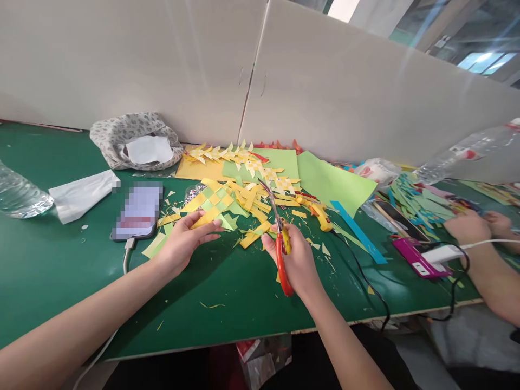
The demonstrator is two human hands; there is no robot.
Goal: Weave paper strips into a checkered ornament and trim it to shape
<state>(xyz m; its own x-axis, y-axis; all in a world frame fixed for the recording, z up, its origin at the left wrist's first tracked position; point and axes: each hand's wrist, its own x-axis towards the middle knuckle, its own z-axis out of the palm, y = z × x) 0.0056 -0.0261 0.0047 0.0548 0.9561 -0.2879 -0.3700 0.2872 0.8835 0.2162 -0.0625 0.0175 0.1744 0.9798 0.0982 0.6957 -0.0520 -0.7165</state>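
My left hand (184, 244) is closed on a woven paper piece (216, 199) of yellow and green strips, pinched at its near edge between thumb and fingers. My right hand (303, 262) grips a pair of scissors (280, 238) with red and yellow handles. The blades point away from me, apart from the woven piece and to its right. Yellow paper strips (255, 235) and small offcuts lie on the table between and beyond my hands. Behind them rests a longer braided paper band (276, 177) in yellow and white.
A yellow glue gun (320, 212) with a black cord lies to the right, beside a blue strip (357, 233) and green sheets (337, 181). A phone (140, 208) and cloth bag (109, 138) sit left. Another person's hand (467, 230) is near a purple power strip (418, 257).
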